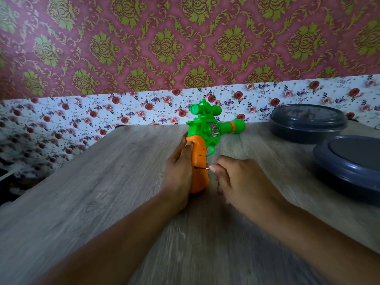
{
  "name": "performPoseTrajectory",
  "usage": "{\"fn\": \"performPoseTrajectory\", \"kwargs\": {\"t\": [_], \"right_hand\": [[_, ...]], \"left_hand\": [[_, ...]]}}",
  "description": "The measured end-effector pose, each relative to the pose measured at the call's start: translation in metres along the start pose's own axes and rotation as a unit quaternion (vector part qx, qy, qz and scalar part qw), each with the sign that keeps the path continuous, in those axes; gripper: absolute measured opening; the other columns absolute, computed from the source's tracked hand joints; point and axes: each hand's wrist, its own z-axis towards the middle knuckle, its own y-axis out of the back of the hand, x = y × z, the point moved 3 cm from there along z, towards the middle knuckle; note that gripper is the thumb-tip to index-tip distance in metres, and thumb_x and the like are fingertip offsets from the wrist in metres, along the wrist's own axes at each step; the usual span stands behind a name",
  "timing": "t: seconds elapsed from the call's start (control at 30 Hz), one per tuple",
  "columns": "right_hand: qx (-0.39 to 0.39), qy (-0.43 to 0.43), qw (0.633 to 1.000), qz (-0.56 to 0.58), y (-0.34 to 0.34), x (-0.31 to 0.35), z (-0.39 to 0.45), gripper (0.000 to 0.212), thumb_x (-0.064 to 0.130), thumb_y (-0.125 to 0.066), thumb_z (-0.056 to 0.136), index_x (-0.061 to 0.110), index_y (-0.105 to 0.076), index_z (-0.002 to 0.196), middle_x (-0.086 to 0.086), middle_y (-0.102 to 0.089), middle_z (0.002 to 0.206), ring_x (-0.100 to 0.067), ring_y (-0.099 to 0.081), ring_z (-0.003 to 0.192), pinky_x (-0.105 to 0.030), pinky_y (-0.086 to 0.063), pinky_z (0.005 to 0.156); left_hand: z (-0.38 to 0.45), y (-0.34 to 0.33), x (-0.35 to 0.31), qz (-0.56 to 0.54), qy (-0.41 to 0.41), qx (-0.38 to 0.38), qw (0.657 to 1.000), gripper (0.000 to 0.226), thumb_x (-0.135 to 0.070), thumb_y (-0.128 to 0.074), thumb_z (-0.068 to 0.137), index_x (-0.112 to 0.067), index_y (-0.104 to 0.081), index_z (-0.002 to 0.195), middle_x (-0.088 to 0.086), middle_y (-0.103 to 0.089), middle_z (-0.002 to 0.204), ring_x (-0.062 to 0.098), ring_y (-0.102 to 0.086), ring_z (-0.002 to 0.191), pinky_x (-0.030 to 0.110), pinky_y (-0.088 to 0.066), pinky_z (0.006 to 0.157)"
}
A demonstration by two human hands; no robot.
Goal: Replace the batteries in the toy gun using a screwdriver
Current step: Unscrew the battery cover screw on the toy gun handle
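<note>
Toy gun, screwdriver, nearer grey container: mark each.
toy gun (pixel 198 161), head view, on the orange grip.
screwdriver (pixel 202 167), head view, on the bare metal shaft.
nearer grey container (pixel 349 171), head view, on its rim.

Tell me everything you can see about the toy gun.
The toy gun looks like glossy plastic: green body, scope on top, orange-ringed barrel pointing right, orange grip. It stands on the wooden table. The left hand holds the grip; the right hand holds a screwdriver with its tip against it.
</note>
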Motion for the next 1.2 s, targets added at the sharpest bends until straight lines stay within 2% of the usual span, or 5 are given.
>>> {"fn": "performPoseTrajectory", "kwargs": {"t": [0.33,0.53,0.77,1.0,1.2], "right_hand": [[-0.05,0.084,0.993,-0.071,0.004,0.006,-0.001,0.019,0.025,-0.052,0.084,0.012,-0.058,0.071,-0.002,-0.054,0.052,-0.023,-0.053,0.045,-0.03,-0.041,0.043],[-0.039,0.125,0.991,-0.027,0.006,0.01,-0.001,0.007,0.009,-0.055,0.08,0.013,-0.058,0.085,-0.002,-0.062,0.073,-0.023,-0.059,0.062,-0.038,-0.049,0.052],[-0.033,0.046,0.998,-0.032,0.004,0.009,-0.004,0.042,0.061,-0.02,0.087,0.023,-0.035,0.076,0.007,-0.05,0.06,-0.016,-0.051,0.058,-0.031,-0.034,0.054],[-0.04,0.034,0.998,-0.047,0.003,0.007,0.001,0.027,0.034,-0.042,0.093,0.023,-0.038,0.069,0.012,-0.03,0.049,-0.015,-0.038,0.049,-0.026,-0.022,0.044],[-0.057,0.1,0.988,-0.101,0.005,0.011,-0.001,0.017,0.027,-0.048,0.085,0.012,-0.054,0.078,-0.007,-0.058,0.055,-0.032,-0.055,0.046,-0.036,-0.039,0.041]], "left_hand": [[0.001,0.0,0.001,-0.013,0.0,-0.005,1.0,0.038,-0.034,-0.038,0.099,-0.026,-0.049,0.134,-0.005,-0.068,0.088,0.0,-0.066,0.059,0.022,-0.054,0.06],[-0.002,-0.002,-0.001,0.003,-0.015,0.001,1.0,0.04,-0.032,-0.04,0.099,-0.023,-0.049,0.137,0.005,-0.059,0.13,0.02,-0.058,0.114,0.041,-0.045,0.102],[-0.002,-0.001,0.0,0.004,-0.014,-0.001,1.0,0.041,-0.038,-0.039,0.098,-0.025,-0.05,0.135,0.005,-0.065,0.118,0.022,-0.062,0.106,0.048,-0.046,0.1],[-0.002,-0.003,0.0,0.004,-0.013,0.001,1.0,0.04,-0.034,-0.039,0.099,-0.025,-0.05,0.136,0.004,-0.067,0.115,0.017,-0.064,0.1,0.035,-0.052,0.089],[-0.002,-0.003,0.001,-0.01,-0.018,0.0,1.0,0.038,-0.031,-0.042,0.098,-0.024,-0.052,0.134,0.001,-0.067,0.115,0.017,-0.064,0.104,0.037,-0.05,0.094]]}}
